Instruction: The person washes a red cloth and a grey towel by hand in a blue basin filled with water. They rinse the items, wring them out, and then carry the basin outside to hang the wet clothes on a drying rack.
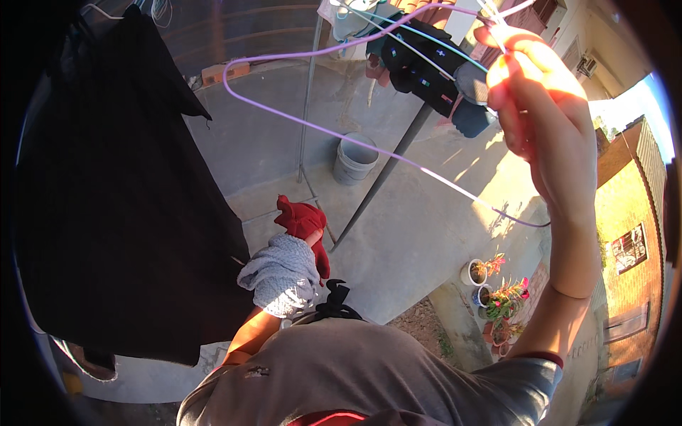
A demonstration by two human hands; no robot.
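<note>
Raised at the upper right, my right hand (547, 106) pinches a purple wire hanger (355, 143) near its hook end. The bare hanger stretches out leftward across the view, with no garment on it. Low in front of my body, my left hand (313, 237) is closed on a red cloth (300, 216) and mostly hidden by it. A bunched light grey textured cloth (283, 275) is draped over my left wrist and forearm. Behind the purple hanger run thin white and pale blue bars; whether my right hand touches them I cannot tell.
At the left hangs a large black garment (121, 213). Dark small laundry (426, 64) hangs near the top, beside a slanted grey pole (384, 174). A grey bucket (355, 160) stands on the concrete floor. Potted flowers (508, 298) and a brick building (629, 213) are at the right.
</note>
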